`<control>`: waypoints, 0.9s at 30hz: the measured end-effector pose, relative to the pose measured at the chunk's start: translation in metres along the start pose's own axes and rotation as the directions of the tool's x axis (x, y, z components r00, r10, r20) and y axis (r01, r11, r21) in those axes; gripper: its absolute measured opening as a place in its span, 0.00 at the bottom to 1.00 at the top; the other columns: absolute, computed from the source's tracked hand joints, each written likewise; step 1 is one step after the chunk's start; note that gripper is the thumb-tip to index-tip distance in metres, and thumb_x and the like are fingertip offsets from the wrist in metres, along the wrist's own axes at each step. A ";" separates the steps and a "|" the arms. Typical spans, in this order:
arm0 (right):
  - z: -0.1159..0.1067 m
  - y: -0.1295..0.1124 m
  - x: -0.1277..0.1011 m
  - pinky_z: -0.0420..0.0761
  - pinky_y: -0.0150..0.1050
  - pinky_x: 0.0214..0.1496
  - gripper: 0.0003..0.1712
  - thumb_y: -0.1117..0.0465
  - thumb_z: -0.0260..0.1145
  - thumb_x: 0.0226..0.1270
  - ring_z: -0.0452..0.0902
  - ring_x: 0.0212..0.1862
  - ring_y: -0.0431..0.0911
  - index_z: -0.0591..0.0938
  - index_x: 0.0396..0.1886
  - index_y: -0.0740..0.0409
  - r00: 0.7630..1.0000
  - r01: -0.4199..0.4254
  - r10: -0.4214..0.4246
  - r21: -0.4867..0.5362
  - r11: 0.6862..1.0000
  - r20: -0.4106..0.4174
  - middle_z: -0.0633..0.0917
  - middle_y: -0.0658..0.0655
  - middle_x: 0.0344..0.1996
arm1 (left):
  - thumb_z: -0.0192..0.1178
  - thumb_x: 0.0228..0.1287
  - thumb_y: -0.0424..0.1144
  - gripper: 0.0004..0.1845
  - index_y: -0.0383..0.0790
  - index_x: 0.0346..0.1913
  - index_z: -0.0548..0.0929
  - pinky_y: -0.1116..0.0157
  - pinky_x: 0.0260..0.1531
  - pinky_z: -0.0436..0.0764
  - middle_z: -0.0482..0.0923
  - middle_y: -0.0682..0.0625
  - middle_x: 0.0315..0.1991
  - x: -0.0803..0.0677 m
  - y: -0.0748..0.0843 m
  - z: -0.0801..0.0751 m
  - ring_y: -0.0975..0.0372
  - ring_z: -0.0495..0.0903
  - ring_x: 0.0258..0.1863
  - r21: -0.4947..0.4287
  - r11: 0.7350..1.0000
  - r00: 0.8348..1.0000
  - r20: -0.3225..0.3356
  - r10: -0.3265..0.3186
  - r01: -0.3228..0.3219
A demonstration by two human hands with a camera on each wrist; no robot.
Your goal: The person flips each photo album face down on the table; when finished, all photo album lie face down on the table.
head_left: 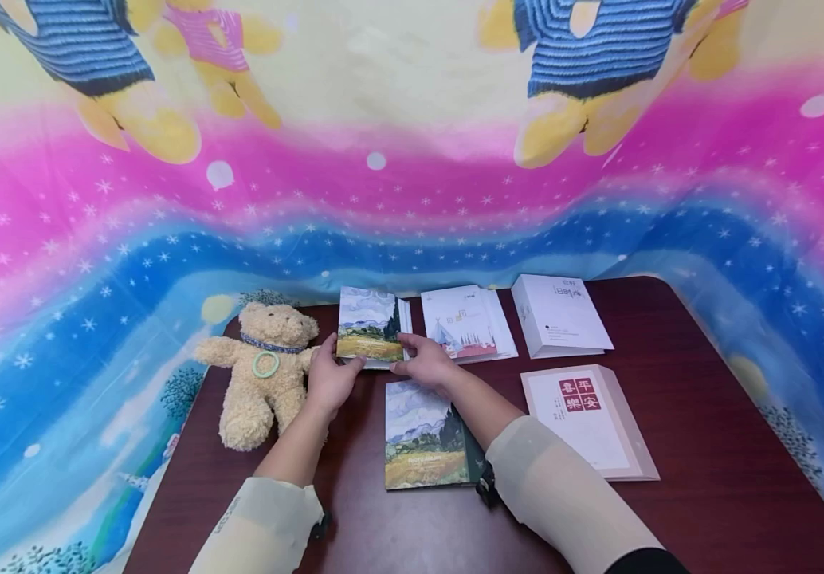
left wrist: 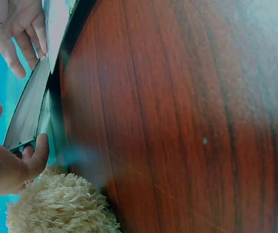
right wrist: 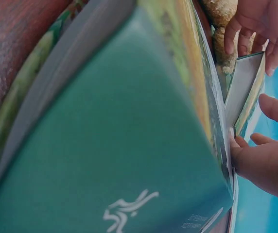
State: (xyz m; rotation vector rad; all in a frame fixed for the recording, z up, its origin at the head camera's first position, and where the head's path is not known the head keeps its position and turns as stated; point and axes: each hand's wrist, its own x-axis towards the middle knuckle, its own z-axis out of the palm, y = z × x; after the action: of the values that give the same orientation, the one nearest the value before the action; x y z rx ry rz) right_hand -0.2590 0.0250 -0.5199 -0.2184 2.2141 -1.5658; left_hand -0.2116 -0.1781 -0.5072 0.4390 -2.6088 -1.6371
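Both hands hold a photo album [head_left: 365,323] with a painted landscape cover at the back of the table. My left hand [head_left: 333,375] grips its left lower corner, and my right hand [head_left: 426,360] grips the right lower corner. From the left wrist view, the pale page block [left wrist: 29,107] of the album faces the camera between the two hands. A second photo album [head_left: 426,438] with the same cover lies nearer, below my right forearm. Its green back [right wrist: 114,121] fills much of the right wrist view. Close beside my left hand is a teddy bear [head_left: 264,375].
Right of the held album lies a white book [head_left: 458,315] with a tent drawing. Another white book [head_left: 563,319] is at the back right, with a pale book [head_left: 584,422] bearing red characters in front of it. A patterned cloth [head_left: 412,199] hangs behind the dark wooden table [head_left: 727,446].
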 end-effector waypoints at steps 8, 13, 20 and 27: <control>0.001 0.002 0.001 0.78 0.49 0.65 0.40 0.63 0.72 0.68 0.69 0.72 0.58 0.70 0.78 0.52 1.000 0.016 -0.016 0.030 0.999 -0.004 0.75 0.59 0.72 | 0.65 0.70 0.36 0.40 0.39 0.81 0.59 0.55 0.50 0.73 0.64 0.40 0.67 -0.003 0.008 -0.001 0.53 0.69 0.53 -0.128 0.990 0.999 -0.013 0.053 -0.054; 0.001 0.003 0.002 0.80 0.47 0.62 0.39 0.63 0.73 0.68 0.72 0.68 0.56 0.72 0.77 0.51 1.000 0.015 -0.015 0.040 0.999 -0.007 0.78 0.58 0.68 | 0.65 0.71 0.36 0.36 0.42 0.79 0.64 0.56 0.48 0.76 0.68 0.43 0.62 -0.005 0.012 -0.003 0.54 0.72 0.52 -0.148 0.986 0.997 -0.031 0.077 -0.081; 0.002 0.003 0.002 0.81 0.45 0.60 0.38 0.64 0.74 0.67 0.73 0.68 0.55 0.74 0.76 0.49 1.000 0.027 -0.027 0.064 0.998 0.009 0.78 0.58 0.67 | 0.66 0.71 0.39 0.32 0.44 0.75 0.71 0.56 0.46 0.79 0.71 0.44 0.58 -0.008 0.017 -0.003 0.53 0.76 0.51 -0.113 0.983 0.988 -0.075 0.137 -0.145; 0.008 0.001 0.004 0.83 0.42 0.58 0.38 0.68 0.71 0.68 0.76 0.66 0.54 0.73 0.77 0.49 0.998 0.014 -0.022 0.154 0.988 0.053 0.76 0.59 0.69 | 0.69 0.68 0.40 0.30 0.46 0.72 0.76 0.57 0.44 0.79 0.74 0.45 0.57 -0.011 0.027 -0.005 0.52 0.77 0.49 -0.029 0.974 0.969 -0.106 0.222 -0.226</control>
State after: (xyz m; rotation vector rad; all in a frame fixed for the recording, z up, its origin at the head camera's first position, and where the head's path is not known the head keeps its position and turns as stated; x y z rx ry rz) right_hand -0.2594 0.0171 -0.5240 -0.2333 2.0446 -1.7100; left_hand -0.2063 -0.1687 -0.4801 0.2107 -2.4433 -1.5483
